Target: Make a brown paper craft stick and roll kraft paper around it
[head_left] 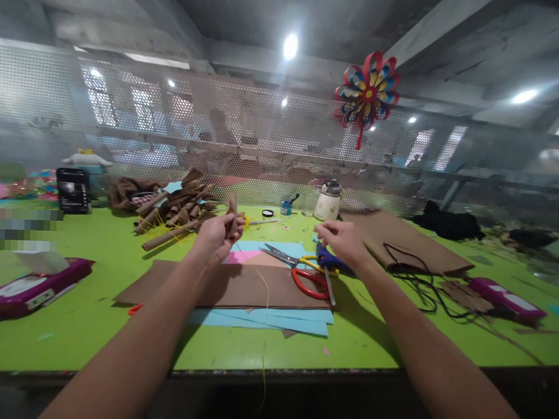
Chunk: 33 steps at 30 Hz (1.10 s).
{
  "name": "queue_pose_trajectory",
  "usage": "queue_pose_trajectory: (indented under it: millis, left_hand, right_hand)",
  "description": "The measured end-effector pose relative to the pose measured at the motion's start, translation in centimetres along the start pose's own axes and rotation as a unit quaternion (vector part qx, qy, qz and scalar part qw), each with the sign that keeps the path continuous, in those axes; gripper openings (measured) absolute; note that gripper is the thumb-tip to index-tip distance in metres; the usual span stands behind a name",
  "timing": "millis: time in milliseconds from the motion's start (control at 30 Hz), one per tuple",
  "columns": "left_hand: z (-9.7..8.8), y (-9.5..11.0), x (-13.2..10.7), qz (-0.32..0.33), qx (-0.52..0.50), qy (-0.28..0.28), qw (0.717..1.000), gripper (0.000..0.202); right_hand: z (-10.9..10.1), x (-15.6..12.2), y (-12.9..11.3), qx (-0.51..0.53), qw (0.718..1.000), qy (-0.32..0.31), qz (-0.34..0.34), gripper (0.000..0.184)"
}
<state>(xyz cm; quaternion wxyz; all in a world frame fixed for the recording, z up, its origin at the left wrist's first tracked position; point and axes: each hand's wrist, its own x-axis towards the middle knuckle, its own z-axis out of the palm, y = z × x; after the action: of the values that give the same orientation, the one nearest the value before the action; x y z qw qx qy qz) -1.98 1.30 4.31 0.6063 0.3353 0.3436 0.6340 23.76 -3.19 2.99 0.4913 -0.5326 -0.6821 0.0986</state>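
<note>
My left hand is closed around a small brown strip of paper, held up over the table's middle. To its right, my right hand has its fingers drawn together; whatever may be between them is too small to see. Just below that hand lies a blue glue gun. Scissors with red handles rest on stacked brown paper, and a yellow handle shows beside them. Light blue paper sheets stick out under the brown stack. A thin yellow strand crosses it.
Rolled brown paper pieces pile up at the back left, near a phone. A blue jar and a white flask stand behind. Large brown paper, a black cable and purple power strips lie about.
</note>
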Motion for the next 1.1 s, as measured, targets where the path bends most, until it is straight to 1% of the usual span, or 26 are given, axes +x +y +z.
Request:
queue_pose_trajectory:
  millis: [67,133,300,400,500,600,700,767,833,900,1000,1100]
  left_hand:
    - [0.1,-0.5,-0.1,-0.026,0.016,-0.01,0.999,0.018]
    - [0.2,-0.8,-0.2,-0.044,0.028,-0.021,0.998,0.017]
    - [0.2,-0.8,-0.3,-0.053,0.04,-0.027,0.997,0.017]
    - [0.0,-1.0,-0.1,-0.05,0.049,-0.021,0.997,0.017]
    - [-0.2,-1.9,0.2,-0.038,0.06,0.0,0.997,0.016]
    - [-0.3,-3.6,0.2,-0.05,0.077,0.011,0.996,0.014]
    - [-0.1,-5.2,-0.3,-0.072,0.08,-0.004,0.994,0.015]
    - [0.1,-5.9,-0.8,-0.086,0.072,-0.018,0.994,0.014]
    - [0.2,-6.2,-1.0,-0.1,0.062,-0.019,0.993,0.012]
    - [0.0,-6.3,-1.0,-0.107,0.053,-0.006,0.993,0.01]
    - [-0.4,-6.2,-0.7,-0.097,0.042,0.034,0.994,0.006]
    - [-0.8,-6.2,-0.3,-0.085,0.037,0.077,0.993,0.002]
  right_hand:
    - [-0.7,0.8,1.2,0.005,0.999,0.021,0.049,0.027]
    - [-0.8,1.1,2.0,0.01,0.998,0.017,0.062,0.027]
    - [0.1,0.9,2.4,0.005,0.999,-0.035,0.019,0.027]
    - [0.8,0.5,2.0,0.001,0.999,-0.05,0.014,0.028]
    - [1.6,0.8,1.6,-0.023,0.996,-0.083,0.024,0.028]
    - [3.0,2.6,1.1,-0.104,0.983,-0.148,-0.014,0.028]
    - [5.7,5.9,0.3,-0.171,0.963,-0.197,-0.06,0.023]
    - [8.2,8.3,-0.2,-0.192,0.955,-0.214,-0.073,0.019]
    - [11.1,10.6,-0.7,-0.211,0.947,-0.227,-0.081,0.017]
    - [14.2,12.6,-0.9,-0.226,0.94,-0.241,-0.085,0.015]
    - [18.5,15.0,-1.0,-0.244,0.929,-0.268,-0.081,0.015]
    - [21.9,16.8,-0.8,-0.259,0.914,-0.304,-0.065,0.023]
